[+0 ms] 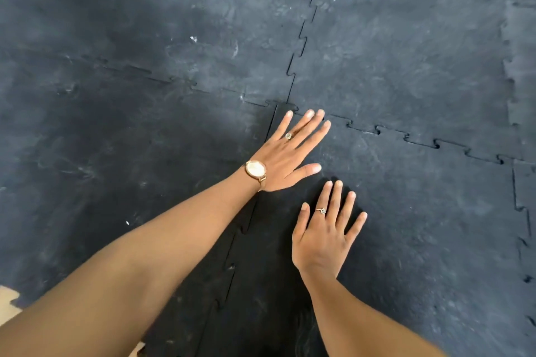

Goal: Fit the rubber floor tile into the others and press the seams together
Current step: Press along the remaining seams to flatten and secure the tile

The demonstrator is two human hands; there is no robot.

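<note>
Tiles [174,46] of dark rubber cover the floor, joined by toothed seams. Under both palms lies the near tile [420,235]. Left hand [285,153] (watch [255,170] on its wrist) lies flat, fingers spread, fingertips at the corner seam [377,130]. Right hand [326,233] lies flat just behind it, grasping nothing.

Open rubber tiles [406,72] all round (flat, unobstructed) beyond both hands.

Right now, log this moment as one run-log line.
left hand: flat, fingertips at the corner seam | right hand: flat on the tile | far seam: gaps visible
</note>
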